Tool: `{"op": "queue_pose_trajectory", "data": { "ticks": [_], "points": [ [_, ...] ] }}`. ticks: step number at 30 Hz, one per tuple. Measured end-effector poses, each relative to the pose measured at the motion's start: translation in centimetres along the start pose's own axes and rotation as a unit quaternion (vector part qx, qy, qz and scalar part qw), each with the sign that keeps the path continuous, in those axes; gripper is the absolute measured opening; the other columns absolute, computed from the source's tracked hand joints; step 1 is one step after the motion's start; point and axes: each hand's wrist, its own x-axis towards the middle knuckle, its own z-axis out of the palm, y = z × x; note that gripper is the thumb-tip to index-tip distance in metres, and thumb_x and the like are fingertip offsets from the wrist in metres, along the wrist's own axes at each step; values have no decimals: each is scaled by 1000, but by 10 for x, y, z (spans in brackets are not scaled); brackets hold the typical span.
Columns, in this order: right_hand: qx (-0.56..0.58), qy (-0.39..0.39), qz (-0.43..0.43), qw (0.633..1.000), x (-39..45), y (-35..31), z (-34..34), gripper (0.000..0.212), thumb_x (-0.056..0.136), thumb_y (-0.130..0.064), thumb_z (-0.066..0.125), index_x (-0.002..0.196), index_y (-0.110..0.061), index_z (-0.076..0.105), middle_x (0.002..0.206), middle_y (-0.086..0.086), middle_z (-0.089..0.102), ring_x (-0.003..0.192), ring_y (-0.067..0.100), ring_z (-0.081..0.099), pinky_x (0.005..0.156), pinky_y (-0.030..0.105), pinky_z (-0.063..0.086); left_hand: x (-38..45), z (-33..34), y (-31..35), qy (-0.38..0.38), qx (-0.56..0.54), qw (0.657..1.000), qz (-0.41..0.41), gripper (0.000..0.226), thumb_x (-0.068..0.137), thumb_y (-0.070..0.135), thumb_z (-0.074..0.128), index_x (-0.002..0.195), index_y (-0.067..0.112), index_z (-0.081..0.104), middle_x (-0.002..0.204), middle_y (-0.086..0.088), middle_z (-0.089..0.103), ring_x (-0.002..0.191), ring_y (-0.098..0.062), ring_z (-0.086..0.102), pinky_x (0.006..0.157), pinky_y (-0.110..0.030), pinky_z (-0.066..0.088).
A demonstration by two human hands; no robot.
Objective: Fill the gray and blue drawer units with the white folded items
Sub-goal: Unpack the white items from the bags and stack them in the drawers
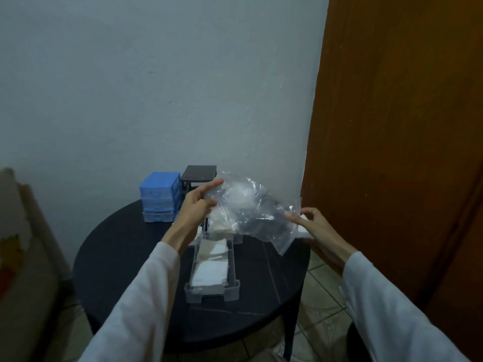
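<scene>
sleeves nearest; both hands (311,226) grip plastic bag (251,205).

Pale wall (156,87), brown wooden door (405,126), tiled floor (321,296).

Both hands, left hand (198,202) and right hand (311,226), hold a clear plastic bag (256,207) above a pulled-out drawer (213,267) of white folded items (210,273) on a round black table (125,257), beside a blue drawer unit (159,195).
</scene>
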Motion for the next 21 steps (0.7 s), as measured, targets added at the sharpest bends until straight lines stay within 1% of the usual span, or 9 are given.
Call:
{"op": "queue_pose_trajectory", "data": {
  "ticks": [3, 5, 7, 10, 12, 14, 16, 19, 21],
  "points": [
    [-3, -47, -20, 999, 1, 3, 4, 75, 58, -66, 71, 112, -18, 56, 121, 3, 54, 114, 25, 52, 99, 45, 42, -3, -2, -5, 4, -23, 1000, 9, 50, 90, -8, 44, 130, 20, 52, 130, 8, 49, 90, 2, 54, 64, -11, 49],
    [31, -37, -58, 997, 3, 3, 8, 43, 81, -46, 64, 107, -13, 61, 113, 3, 61, 110, 22, 55, 86, 31, 44, -5, -4, -8, 0, -26, 1000, 7, 48, 91, -7, 45, 129, 21, 53, 121, 12, 52, 88, 2, 58, 63, -10, 49],
    [50, -12, -88, 995, 4, 1, 11, 24, 90, -30, 56, 100, -9, 63, 106, 3, 65, 102, 16, 59, 72, 20, 41, -6, -9, -10, 5, -14, 1000, 11, 47, 90, -7, 47, 127, 20, 55, 120, 12, 54, 84, 7, 60, 63, -7, 49],
    [57, 42, -124, 990, 8, -2, 16, 23, 90, -26, 57, 106, -10, 58, 108, 10, 64, 95, 22, 63, 74, 27, 50, -6, -20, -14, 25, 33, 999, 20, 46, 90, -7, 49, 126, 21, 56, 129, 8, 50, 82, 2, 57, 72, -12, 48],
    [62, 74, -160, 982, 9, -3, 19, 29, 89, -22, 58, 116, -18, 47, 112, 7, 59, 92, 22, 65, 75, 31, 55, -6, -23, -18, 39, 37, 998, 13, 47, 90, -7, 49, 129, 20, 54, 130, 6, 49, 79, -2, 50, 78, -15, 45],
    [63, 95, -213, 970, 5, -7, 24, 29, 91, -16, 55, 117, -20, 41, 104, -6, 56, 81, 7, 64, 62, 18, 54, -8, -24, -21, 53, 27, 998, 6, 47, 90, -6, 49, 129, 20, 54, 126, 7, 48, 79, -2, 49, 75, -16, 47],
    [58, 94, -244, 963, 2, -9, 29, 22, 94, -12, 49, 114, -16, 40, 96, -13, 53, 73, 3, 61, 54, 14, 52, -9, -25, -24, 62, 15, 998, -8, 47, 90, -5, 49, 129, 22, 53, 122, 8, 46, 83, -2, 49, 68, -16, 43],
    [26, 56, -250, 966, 1, -8, 32, 10, 97, -10, 41, 102, -12, 50, 99, -13, 55, 87, 2, 57, 68, 16, 54, -9, -31, -31, 49, 32, 998, -24, 47, 91, -1, 49, 129, 27, 51, 125, 8, 42, 90, -3, 50, 70, -18, 40],
    [2, 23, -242, 970, 3, -6, 33, 23, 97, -7, 39, 98, -16, 61, 108, -9, 59, 98, -2, 52, 80, 13, 49, -9, -36, -34, 42, 50, 998, -24, 48, 92, 1, 49, 130, 29, 50, 130, 5, 40, 95, -5, 51, 73, -19, 41]
  ]
}}
